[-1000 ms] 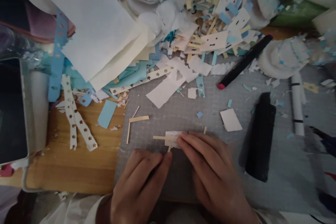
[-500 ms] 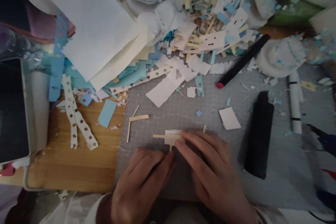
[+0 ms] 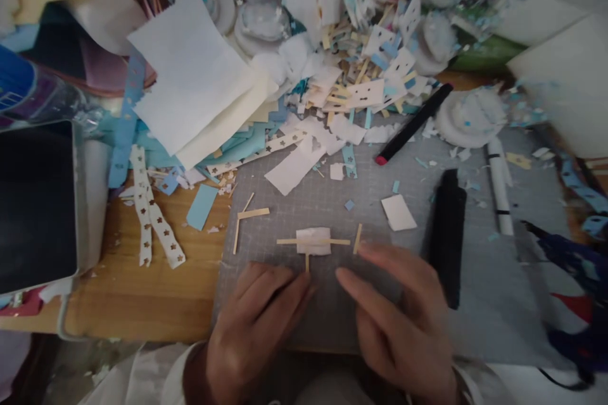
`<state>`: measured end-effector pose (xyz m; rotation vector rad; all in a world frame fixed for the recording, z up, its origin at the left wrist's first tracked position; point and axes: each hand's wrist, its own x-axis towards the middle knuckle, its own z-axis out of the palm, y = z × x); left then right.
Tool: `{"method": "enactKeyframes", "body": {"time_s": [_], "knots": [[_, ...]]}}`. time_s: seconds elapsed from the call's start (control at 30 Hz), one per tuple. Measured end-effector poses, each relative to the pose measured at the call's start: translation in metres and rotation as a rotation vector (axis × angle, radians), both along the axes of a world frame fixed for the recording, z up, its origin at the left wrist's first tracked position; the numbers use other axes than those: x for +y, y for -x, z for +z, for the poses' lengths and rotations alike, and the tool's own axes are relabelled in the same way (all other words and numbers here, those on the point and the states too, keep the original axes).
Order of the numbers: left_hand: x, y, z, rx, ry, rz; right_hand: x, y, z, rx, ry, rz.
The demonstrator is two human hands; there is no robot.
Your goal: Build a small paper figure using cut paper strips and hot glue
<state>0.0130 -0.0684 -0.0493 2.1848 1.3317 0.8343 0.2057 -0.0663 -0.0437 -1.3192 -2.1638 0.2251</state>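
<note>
A small white paper rectangle [image 3: 313,233] lies on the grey cutting mat [image 3: 332,323], with a long cream paper strip [image 3: 338,242] across it, sticking out at both sides. A shorter cream strip [image 3: 307,262] runs down from its lower edge. The fingertips of my left hand [image 3: 266,316] are closed on the lower end of that short strip. My right hand [image 3: 399,310] is apart from the paper, thumb and index finger spread, holding nothing. Its index fingertip is beside another loose cream strip [image 3: 358,239]; whether it touches cannot be told.
More cream strips [image 3: 253,213] lie to the left. A folded white paper [image 3: 399,212], a black cutter-like tool [image 3: 446,240], a black marker [image 3: 414,124] and a white pen [image 3: 499,190] surround the work. Paper scraps pile up behind; a dark-screened device [image 3: 38,205] stands left.
My right hand has lifted off the white paper and moved right toward the loose strip, uncovering the long strip's right end. My left hand stays at the short strip. The view has shifted slightly.
</note>
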Motion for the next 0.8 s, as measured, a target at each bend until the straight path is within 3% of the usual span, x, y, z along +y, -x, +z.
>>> {"method": "enactKeyframes", "body": {"time_s": [0.13,0.2,0.47,0.8], "knots": [[-0.002,0.002,-0.002,-0.083,-0.014,0.031,-0.005,-0.008,-0.001,-0.060,-0.032,-0.255],[-0.002,0.004,-0.001,-0.126,-0.007,0.052,-0.007,-0.007,-0.004,-0.134,0.014,-0.311],[-0.004,0.011,0.007,-0.255,-0.014,0.167,-0.033,-0.002,-0.010,-0.276,0.020,-0.265],[-0.012,0.016,0.011,-0.346,-0.015,0.165,-0.070,-0.010,-0.019,-0.220,-0.048,-0.072]]}}
